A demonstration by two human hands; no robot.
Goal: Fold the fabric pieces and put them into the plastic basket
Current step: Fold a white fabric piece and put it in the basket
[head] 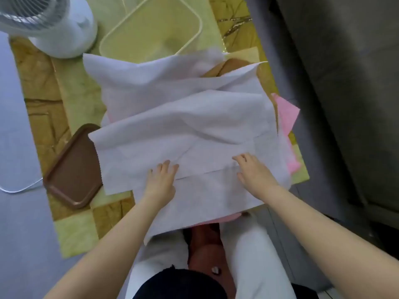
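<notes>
While hands (162, 180) (255, 171) press flat, white fabric (183, 126) lies creased, seemingly half-folded.

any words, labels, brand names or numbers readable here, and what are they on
None. No text shows on the white fabric, the pink fabric, the plastic basket, the white fan or the brown tray.

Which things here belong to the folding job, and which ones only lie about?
For the job: white fabric, pink fabric, plastic basket, left hand, right hand.
Lying about: brown tray, white fan, white cable.
</notes>
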